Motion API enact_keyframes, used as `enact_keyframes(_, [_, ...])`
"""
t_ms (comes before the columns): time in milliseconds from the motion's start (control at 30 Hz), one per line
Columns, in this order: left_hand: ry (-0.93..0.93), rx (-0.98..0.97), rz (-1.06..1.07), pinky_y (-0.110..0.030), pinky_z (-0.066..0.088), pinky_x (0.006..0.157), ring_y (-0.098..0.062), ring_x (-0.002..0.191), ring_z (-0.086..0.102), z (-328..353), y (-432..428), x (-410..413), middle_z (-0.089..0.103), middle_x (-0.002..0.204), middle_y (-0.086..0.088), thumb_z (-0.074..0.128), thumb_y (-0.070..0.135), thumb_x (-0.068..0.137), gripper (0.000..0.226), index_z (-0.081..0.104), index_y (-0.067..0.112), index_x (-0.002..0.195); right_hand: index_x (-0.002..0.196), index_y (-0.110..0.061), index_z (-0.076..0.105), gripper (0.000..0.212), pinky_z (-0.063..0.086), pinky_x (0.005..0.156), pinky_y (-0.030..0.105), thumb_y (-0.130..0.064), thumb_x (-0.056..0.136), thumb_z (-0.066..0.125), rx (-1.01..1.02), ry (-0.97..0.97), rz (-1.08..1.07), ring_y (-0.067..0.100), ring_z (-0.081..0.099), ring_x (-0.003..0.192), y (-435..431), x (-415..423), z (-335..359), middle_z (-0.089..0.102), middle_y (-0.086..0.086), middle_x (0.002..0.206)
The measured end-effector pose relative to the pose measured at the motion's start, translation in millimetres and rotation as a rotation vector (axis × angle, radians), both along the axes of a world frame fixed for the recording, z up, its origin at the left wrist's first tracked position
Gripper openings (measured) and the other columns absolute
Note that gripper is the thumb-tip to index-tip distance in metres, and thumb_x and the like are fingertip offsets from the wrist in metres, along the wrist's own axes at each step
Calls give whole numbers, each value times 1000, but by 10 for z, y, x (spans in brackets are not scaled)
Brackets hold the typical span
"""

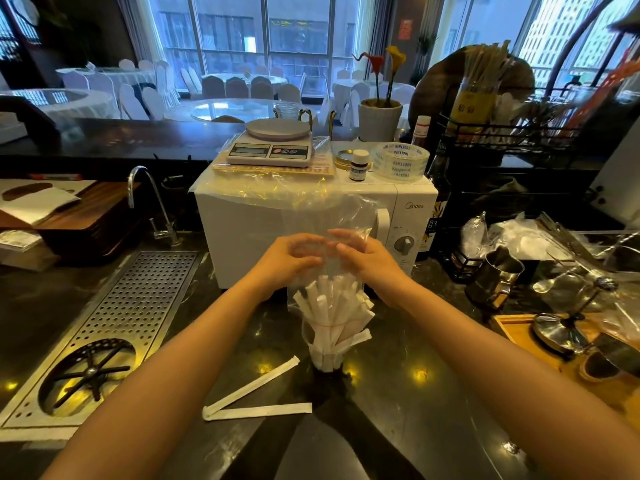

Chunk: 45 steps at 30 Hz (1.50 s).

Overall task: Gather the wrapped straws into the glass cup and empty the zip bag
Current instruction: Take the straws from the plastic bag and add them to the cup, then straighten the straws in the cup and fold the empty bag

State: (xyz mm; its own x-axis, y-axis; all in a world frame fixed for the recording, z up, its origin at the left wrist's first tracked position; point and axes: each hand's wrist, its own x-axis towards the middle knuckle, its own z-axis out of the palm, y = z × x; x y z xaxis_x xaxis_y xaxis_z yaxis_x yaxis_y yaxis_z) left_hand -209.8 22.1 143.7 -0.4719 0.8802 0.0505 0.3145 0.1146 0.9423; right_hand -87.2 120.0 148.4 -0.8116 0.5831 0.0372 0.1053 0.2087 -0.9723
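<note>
A clear zip bag [341, 216] is held upside down over a glass cup [325, 355] that stands on the dark counter. My left hand [287, 259] and my right hand [367, 259] both grip the bag's middle from either side. Several white wrapped straws [332, 306] hang out of the bag's mouth into the cup, fanned out and leaning right. Two more wrapped straws [254, 412] lie flat on the counter in a V, in front of the cup to the left.
A white microwave [401, 216] stands just behind the bag, with a kitchen scale [273, 147] and a roll of tape [401, 161] on top. A perforated metal drain grate [114, 323] and a tap [149, 202] are at left. Steel jugs, spoons and a wooden tray [519, 330] crowd the right.
</note>
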Motion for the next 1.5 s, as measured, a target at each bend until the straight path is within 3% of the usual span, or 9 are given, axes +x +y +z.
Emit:
enact_keyframes(100, [-35, 30, 12, -36, 51, 89, -17, 92, 65, 95, -16, -50, 66, 104, -6, 53, 4, 88, 31, 58, 9, 118, 133, -9, 47, 36, 47, 88, 24, -11, 98, 38, -20, 25, -12, 17, 53, 109, 29, 13, 106, 58, 10, 122])
enact_keyframes(233, [-66, 104, 36, -18, 56, 70, 0, 71, 68, 201, -43, -123, 67, 88, 4, 52, 9, 89, 19, 64, 12, 103, 132, -7, 48, 36, 43, 98, 34, -13, 99, 37, -20, 61, -69, 22, 54, 114, 68, 31, 250, 57, 15, 130])
enact_keyframes(400, [-87, 187, 98, -21, 55, 69, 0, 68, 68, 343, -85, -194, 67, 87, 3, 48, 12, 91, 20, 64, 10, 103, 128, -1, 51, 35, 48, 86, 26, -15, 99, 37, -38, 151, -124, 21, 60, 100, 95, 41, 424, 61, 18, 122])
enact_keyframes(567, [-41, 293, 147, -14, 55, 54, 3, 55, 67, 507, -193, -165, 65, 79, 0, 44, 13, 93, 20, 60, 20, 85, 119, 0, 56, 32, 55, 72, 19, -17, 98, 40, -34, 232, -112, 7, 65, 78, 56, 31, 588, 66, 1, 90])
enact_keyframes(700, [42, 334, 256, -14, 49, 43, 1, 39, 58, 551, -296, -115, 59, 68, -3, 41, 16, 95, 23, 53, 22, 76, 87, -17, 61, 22, 56, 53, 19, -16, 97, 42, -47, 263, -62, 3, 68, 53, -62, -12, 652, 66, 2, 81])
enact_keyframes(833, [192, 302, 390, -11, 40, 33, 1, 31, 47, 462, -463, -62, 50, 59, -4, 37, 17, 96, 24, 46, 21, 74, 76, -17, 54, 25, 47, 38, 14, -16, 97, 42, 17, 223, -80, 0, 59, 37, -260, -95, 556, 59, 5, 65])
enact_keyframes(1000, [298, 225, 515, -22, 38, 49, -9, 50, 46, 183, -770, -98, 46, 57, 1, 41, 18, 95, 24, 49, 22, 73, 71, -13, 55, 24, 34, 32, 7, -13, 94, 49, 123, 156, -137, -3, 45, 28, -466, -239, 287, 47, 1, 54])
enact_keyframes(1233, [248, 99, 605, -24, 35, 54, -7, 57, 43, -325, -1242, -115, 48, 62, 5, 43, 14, 94, 14, 54, 13, 86, 88, 1, 66, 23, 39, 59, 20, -18, 92, 54, 236, 7, -16, 6, 48, 61, -764, -443, -120, 51, -9, 64])
enact_keyframes(1500, [60, -104, 690, -16, 34, 47, -8, 48, 42, -1092, -1844, -3, 43, 55, 0, 42, 10, 94, 25, 52, 13, 70, 102, -4, 64, 38, 34, 37, 12, -26, 99, 33, 94, -247, 304, 1, 49, 37, -1038, -477, -675, 54, -1, 64])
